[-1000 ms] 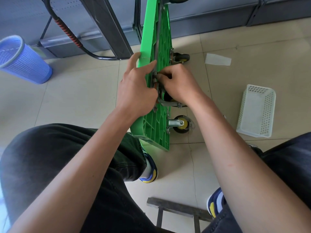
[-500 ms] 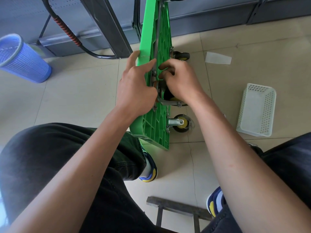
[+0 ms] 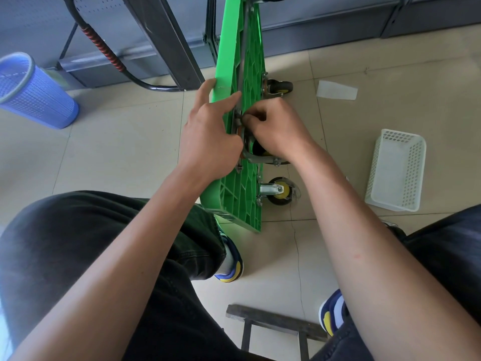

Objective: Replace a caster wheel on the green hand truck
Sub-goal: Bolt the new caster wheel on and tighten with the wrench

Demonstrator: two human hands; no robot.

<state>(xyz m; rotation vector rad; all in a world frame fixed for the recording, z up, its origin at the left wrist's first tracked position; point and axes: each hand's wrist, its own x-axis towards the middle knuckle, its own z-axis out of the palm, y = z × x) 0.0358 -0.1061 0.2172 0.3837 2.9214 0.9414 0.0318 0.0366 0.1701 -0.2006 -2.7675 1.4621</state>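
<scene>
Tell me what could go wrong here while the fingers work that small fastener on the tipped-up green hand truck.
1. The right hand pinches a small fastener at the caster plate; it could drop onto the floor and roll off.
2. The green hand truck stands on edge, steadied only by the left hand; it could tip if that grip loosens.
3. Fingers beside the metal bracket could get pinched.

Only one view, worn on the head. Looks forward and down, wide, from close above the knees and arms. Takes in both hands (image 3: 208,142) at the green cart (image 3: 242,74), standing on its edge on the tiled floor (image 3: 117,152).
</scene>
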